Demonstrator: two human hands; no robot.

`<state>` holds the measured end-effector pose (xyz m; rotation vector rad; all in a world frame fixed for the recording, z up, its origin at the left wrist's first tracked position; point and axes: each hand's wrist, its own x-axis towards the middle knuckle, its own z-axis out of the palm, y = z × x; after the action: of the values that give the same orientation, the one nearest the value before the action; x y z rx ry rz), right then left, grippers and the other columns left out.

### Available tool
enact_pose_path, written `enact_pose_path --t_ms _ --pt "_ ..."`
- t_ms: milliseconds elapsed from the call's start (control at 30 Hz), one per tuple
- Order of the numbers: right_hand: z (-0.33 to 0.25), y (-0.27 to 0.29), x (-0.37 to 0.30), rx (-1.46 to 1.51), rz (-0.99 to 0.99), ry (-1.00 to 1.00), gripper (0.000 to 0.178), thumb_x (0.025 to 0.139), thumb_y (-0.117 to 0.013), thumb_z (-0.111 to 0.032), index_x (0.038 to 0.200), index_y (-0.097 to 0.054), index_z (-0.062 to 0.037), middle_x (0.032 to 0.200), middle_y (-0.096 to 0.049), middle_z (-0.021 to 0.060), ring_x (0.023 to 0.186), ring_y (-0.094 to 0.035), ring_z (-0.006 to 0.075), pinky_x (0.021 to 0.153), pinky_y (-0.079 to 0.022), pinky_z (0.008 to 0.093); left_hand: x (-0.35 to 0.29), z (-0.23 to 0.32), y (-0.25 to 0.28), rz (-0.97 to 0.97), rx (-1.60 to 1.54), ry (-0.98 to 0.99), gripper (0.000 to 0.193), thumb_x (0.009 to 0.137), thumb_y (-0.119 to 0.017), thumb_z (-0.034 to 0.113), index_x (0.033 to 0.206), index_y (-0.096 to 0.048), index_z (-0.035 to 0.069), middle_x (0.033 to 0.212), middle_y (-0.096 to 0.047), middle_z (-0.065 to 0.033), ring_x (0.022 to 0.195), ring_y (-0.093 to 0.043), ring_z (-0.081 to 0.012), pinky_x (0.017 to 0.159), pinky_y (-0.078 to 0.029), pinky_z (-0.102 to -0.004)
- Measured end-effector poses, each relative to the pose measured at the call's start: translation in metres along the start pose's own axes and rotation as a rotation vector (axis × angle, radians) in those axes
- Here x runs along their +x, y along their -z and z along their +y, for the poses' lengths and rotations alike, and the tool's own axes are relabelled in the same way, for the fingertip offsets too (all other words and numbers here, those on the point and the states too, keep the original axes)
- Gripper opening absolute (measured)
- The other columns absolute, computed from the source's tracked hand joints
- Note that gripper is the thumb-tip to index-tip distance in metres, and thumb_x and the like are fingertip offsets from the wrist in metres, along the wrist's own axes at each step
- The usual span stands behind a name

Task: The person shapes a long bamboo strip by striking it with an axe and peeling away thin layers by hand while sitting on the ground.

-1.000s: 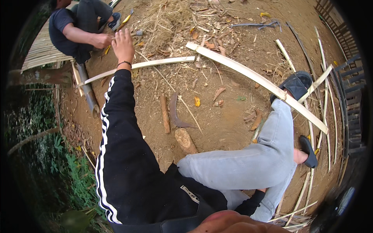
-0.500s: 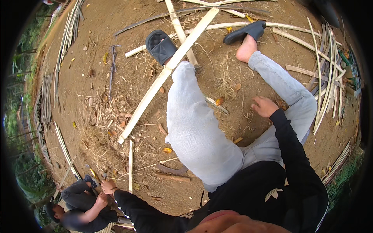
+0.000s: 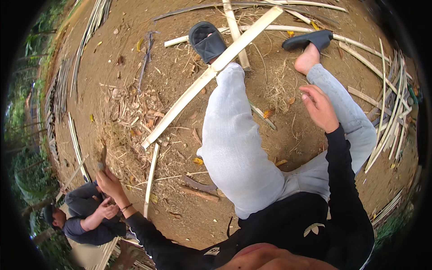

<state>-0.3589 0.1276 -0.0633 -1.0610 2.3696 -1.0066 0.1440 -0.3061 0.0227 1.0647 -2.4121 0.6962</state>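
My left hand point(image 3: 108, 183) reaches out at the lower left, closed around a slim tool point(image 3: 101, 159). Its greyish end and brown length are too blurred for me to name its kind. A pale split bamboo strip point(image 3: 182, 105) lies slantwise across my left shin, near the knee, and over the slippered foot. Neither hand touches it. Over my bent right leg hovers my right hand point(image 3: 320, 108), holding nothing, its fingers stretched and a little apart.
A co-worker point(image 3: 90, 220) crouches at the lower left, one hand near my left wrist. More bamboo strips point(image 3: 234, 33) cross beyond my feet, and a pile point(image 3: 391, 112) lies at right. Shavings point(image 3: 139, 110) litter the soil. A brown stick point(image 3: 199, 193) rests by my thigh.
My left hand has moved up and outward, away from the co-worker's hands, with the slim tool now showing in it. My right hand has risen from near the ground toward my right leg.
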Motion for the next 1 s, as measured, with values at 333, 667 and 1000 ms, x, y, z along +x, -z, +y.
enact_pose_path --t_ms 333,667,1000 --pt "-0.21 -0.049 0.129 0.099 0.059 0.716 0.091 0.075 -0.072 -0.029 0.141 -0.018 0.002 0.137 -0.031 0.0267 0.126 -0.034 0.0408 0.106 -0.029 0.0442 0.209 0.312 0.06 0.298 -1.379 0.189 0.025 0.08 -0.069 0.022 0.069 -0.062 0.0 0.053 -0.059 -0.0093 0.047 -0.059 -0.0135 0.043 -0.044 -0.0266" --pt "-0.112 -0.002 0.091 0.496 0.24 0.243 0.038 0.08 -0.061 0.0 0.115 -0.046 0.0003 0.081 -0.054 0.004 0.065 -0.049 0.0091 0.058 -0.039 0.0223 0.153 0.356 0.039 0.093 -1.678 0.571 0.036 0.078 -0.067 0.031 0.086 -0.064 -0.004 0.09 -0.06 -0.0187 0.102 -0.054 -0.0307 0.089 -0.043 -0.0386" --pt "-0.037 0.036 -0.004 1.306 -0.109 0.025 0.03 0.086 -0.058 -0.018 0.105 -0.039 -0.0063 0.063 -0.038 0.0012 0.045 -0.037 0.0104 0.042 -0.034 0.0244 -0.05 0.27 -0.255 -0.008 -2.09 2.106 0.083 0.078 -0.061 0.062 0.137 -0.027 0.015 0.128 -0.038 -0.0184 0.115 -0.044 -0.0324 0.096 -0.037 -0.0432"
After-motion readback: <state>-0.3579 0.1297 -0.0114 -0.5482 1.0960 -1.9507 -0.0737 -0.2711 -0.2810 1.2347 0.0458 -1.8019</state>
